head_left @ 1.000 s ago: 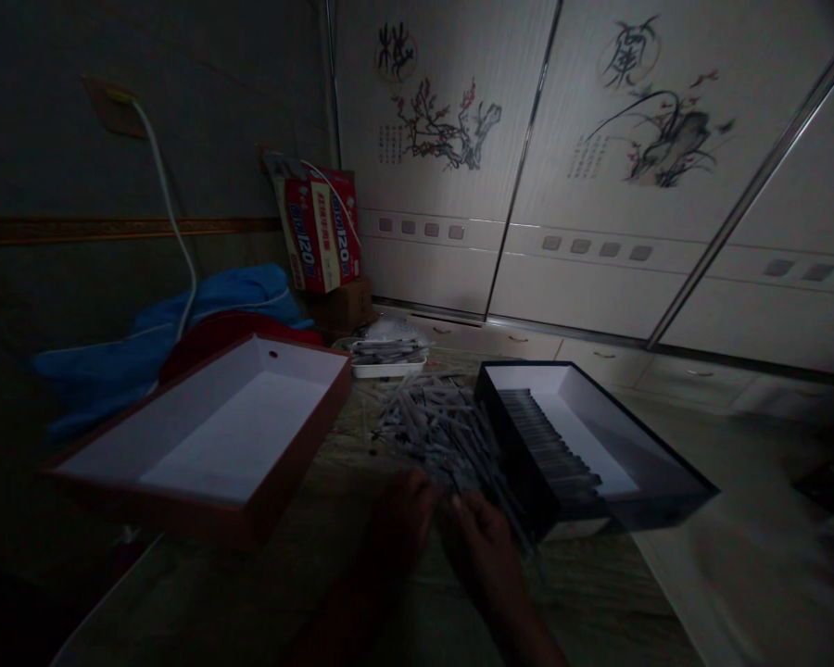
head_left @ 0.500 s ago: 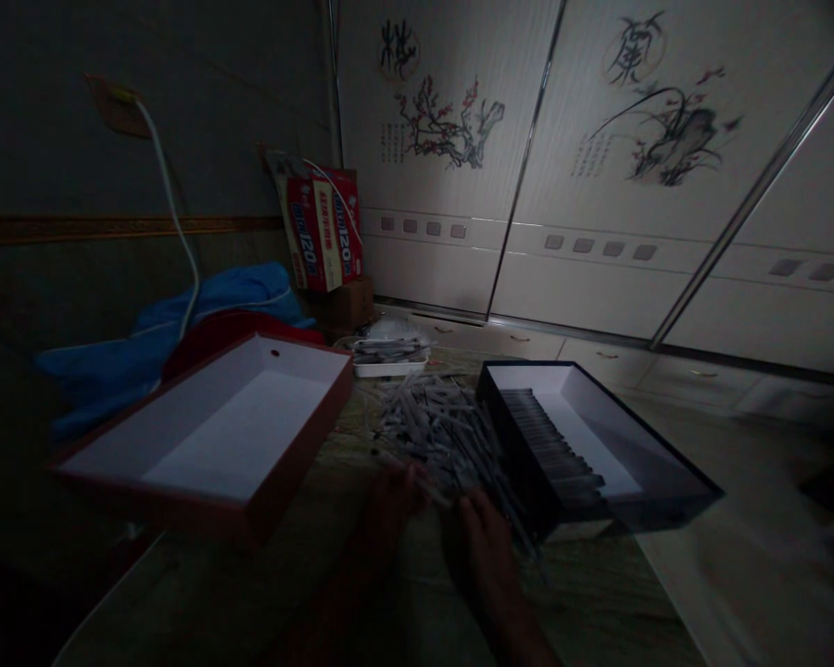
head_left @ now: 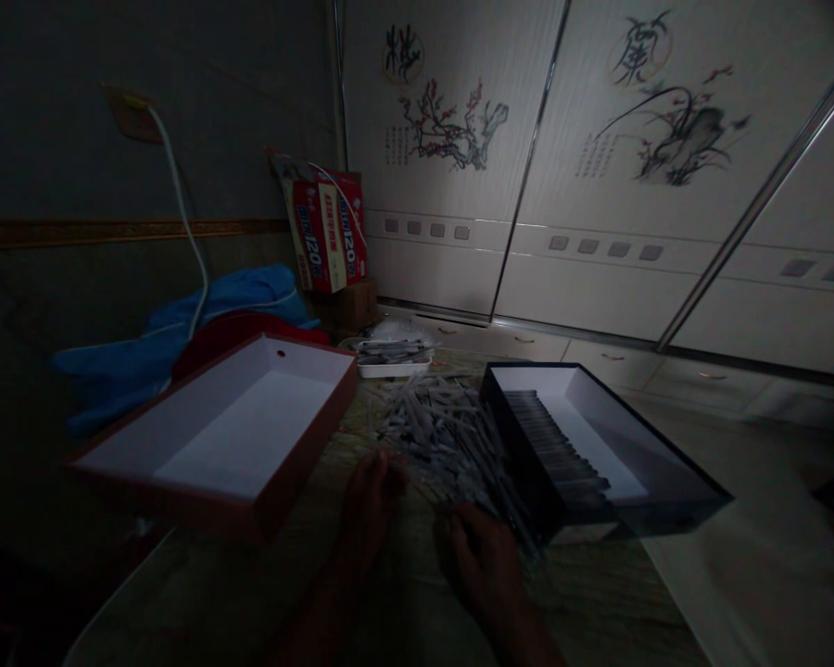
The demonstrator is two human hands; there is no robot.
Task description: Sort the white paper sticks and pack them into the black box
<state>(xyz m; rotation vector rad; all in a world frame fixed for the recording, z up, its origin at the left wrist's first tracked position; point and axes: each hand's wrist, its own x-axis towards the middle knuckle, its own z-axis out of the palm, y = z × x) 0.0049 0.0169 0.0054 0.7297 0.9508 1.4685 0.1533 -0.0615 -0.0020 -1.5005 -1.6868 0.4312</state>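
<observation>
A loose pile of thin, pen-like sticks [head_left: 445, 426], pale, clear and dark, lies on the table between two boxes. Close to the pile's near left side is my left hand [head_left: 370, 491], its fingers curled together; a faint pale blur shows at the fingertips. My right hand [head_left: 483, 556] rests lower and to the right, also with curled fingers, just in front of the pile. A thin dark line seems to reach its fingertips. Dim light and motion blur hide what either hand holds. In the dark-sided box [head_left: 653, 445], similar sticks [head_left: 556, 440] lie side by side in a row.
A red-sided box [head_left: 306, 454] with a white inside stands at the left. Behind the pile is a white tray [head_left: 393, 369] of sticks. Blue cloth [head_left: 229, 296], red-and-white packages [head_left: 330, 232] and sliding cabinet doors [head_left: 431, 269] are beyond the marble-patterned table [head_left: 590, 602].
My hands have moved apart; a pale stick that stretched between them no longer shows there. My left hand went slightly left, my right hand slightly nearer. The view shifted a little.
</observation>
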